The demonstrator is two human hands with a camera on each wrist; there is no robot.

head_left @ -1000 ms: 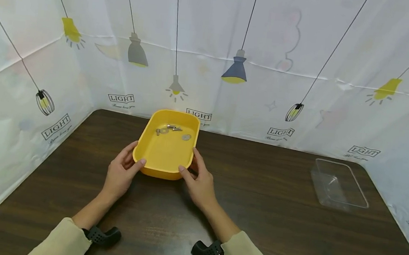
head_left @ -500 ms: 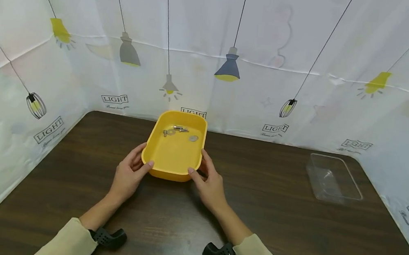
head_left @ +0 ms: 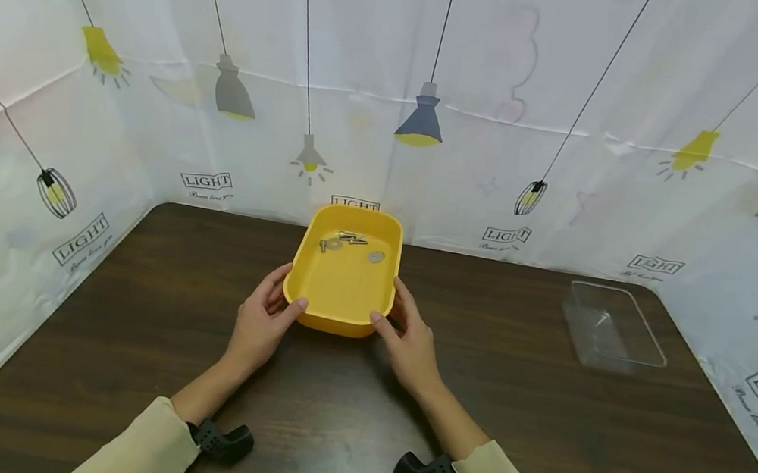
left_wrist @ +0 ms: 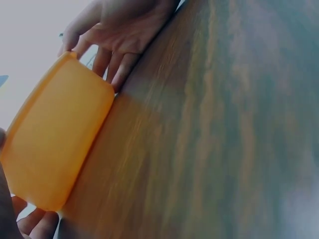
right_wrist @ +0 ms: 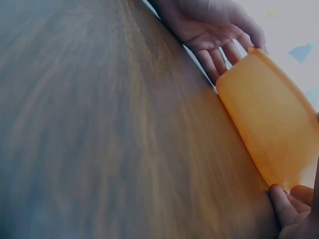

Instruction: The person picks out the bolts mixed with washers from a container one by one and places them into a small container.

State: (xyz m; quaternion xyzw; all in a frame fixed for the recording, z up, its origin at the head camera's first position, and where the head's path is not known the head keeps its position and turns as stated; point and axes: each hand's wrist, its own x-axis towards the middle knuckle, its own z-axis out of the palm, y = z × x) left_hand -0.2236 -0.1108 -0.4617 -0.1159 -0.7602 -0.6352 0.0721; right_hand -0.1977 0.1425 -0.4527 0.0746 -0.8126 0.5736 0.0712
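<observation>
A yellow plastic tray (head_left: 340, 286) with rounded corners lies at mid-table in the head view. My left hand (head_left: 259, 328) grips its near left corner, thumb over the rim and fingers along the outer side. At the near right corner, my right hand (head_left: 412, 350) holds it the same way. Toward the tray's far end lie several small metal screws (head_left: 353, 239) and flat washers (head_left: 375, 257). Both wrist views show the tray's near outer wall (left_wrist: 60, 129), low against the tabletop, with a hand at each end.
A clear plastic box (head_left: 590, 325) stands on the right part of the dark wooden table (head_left: 487, 399). White cloth printed with lamps (head_left: 453, 175) rises behind the table's far edge and along its sides.
Both hands have shifted the yellow tray to the right across the table, keeping their grip. The screws and washers keep their places inside it. The head view has turned slightly right.
</observation>
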